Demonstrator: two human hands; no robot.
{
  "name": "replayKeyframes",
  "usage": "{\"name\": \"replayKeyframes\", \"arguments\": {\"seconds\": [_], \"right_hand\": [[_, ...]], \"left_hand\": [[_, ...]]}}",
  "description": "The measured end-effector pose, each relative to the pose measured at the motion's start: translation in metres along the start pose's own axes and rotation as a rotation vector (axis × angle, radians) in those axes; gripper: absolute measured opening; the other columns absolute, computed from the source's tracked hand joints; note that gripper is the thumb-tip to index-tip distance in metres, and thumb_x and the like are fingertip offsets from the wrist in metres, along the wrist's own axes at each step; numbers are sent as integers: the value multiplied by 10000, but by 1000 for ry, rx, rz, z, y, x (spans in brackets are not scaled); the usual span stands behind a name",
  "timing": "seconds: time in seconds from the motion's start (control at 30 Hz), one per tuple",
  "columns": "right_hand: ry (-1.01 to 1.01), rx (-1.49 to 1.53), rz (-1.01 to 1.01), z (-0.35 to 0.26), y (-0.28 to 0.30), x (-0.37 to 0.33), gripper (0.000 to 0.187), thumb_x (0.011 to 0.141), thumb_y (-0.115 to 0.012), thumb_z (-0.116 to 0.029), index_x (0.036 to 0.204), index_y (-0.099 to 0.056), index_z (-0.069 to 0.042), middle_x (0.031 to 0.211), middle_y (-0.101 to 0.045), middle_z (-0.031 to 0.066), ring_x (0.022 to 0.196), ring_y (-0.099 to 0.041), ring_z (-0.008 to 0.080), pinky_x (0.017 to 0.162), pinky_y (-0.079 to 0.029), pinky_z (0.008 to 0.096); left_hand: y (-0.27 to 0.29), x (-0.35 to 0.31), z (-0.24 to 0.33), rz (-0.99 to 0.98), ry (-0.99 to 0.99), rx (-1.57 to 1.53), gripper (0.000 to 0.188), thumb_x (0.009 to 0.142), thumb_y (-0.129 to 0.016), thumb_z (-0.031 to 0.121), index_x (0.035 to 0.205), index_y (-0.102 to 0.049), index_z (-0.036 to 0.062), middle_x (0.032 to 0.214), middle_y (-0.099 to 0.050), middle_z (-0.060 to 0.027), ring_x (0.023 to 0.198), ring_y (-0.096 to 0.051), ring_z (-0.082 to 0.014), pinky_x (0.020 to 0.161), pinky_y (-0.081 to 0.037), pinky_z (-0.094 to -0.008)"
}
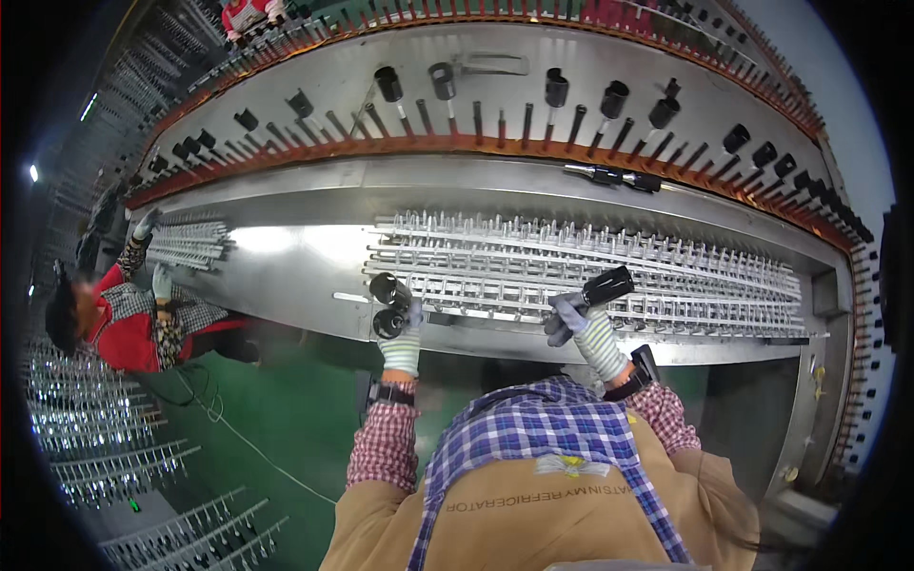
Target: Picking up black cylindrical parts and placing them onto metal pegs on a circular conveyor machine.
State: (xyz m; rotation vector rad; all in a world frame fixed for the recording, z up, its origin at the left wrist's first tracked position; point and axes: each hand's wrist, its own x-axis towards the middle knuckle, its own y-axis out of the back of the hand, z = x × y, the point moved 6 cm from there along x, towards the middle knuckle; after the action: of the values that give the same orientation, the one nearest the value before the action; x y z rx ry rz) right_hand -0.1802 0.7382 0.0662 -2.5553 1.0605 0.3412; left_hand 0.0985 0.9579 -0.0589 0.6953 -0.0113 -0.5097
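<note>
My left hand (406,341), in a pale striped work glove, is closed around two glossy black hollow cylinders, an upper one (388,287) and a lower one (388,324), with the upper one's open end showing. Gloved the same way, my right hand (583,328) grips another shiny black cylinder (608,285), which tilts up to the right. Something dark also shows by its lower fingers, too small to name. Just beyond both hands, long metal racks with rows of upright pegs (571,249) lie on the steel worktable (295,285).
Behind the table runs a conveyor with an orange-brown edge (428,145) and upright spindles, some carrying black cylinders (555,88). Two dark pieces (614,177) lie on the ledge. A co-worker in red (129,328) handles a rack (190,243) at left. More racks (86,409) stand lower left.
</note>
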Motion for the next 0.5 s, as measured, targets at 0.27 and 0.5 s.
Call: {"name": "replayKeyframes", "arguments": {"seconds": [0.27, 0.5], "right_hand": [[-10, -24, 127, 8, -2, 10, 348, 805, -580, -283, 951, -543, 31, 691, -604, 140, 540, -607, 201, 491, -501, 267], [-10, -146, 23, 42, -42, 17, 248, 829, -531, -264, 882, -539, -22, 728, -596, 112, 600, -589, 214, 501, -476, 328]], "left_hand": [[-8, -70, 167, -157, -392, 34, 253, 791, -619, 227, 950, -578, 36, 820, -600, -61, 757, -582, -128, 673, -458, -250], [-52, -37, 112, -195, -336, 152, 348, 769, -622, 323, 917, -561, 14, 754, -612, -84, 633, -583, -152, 567, -468, -299]]}}
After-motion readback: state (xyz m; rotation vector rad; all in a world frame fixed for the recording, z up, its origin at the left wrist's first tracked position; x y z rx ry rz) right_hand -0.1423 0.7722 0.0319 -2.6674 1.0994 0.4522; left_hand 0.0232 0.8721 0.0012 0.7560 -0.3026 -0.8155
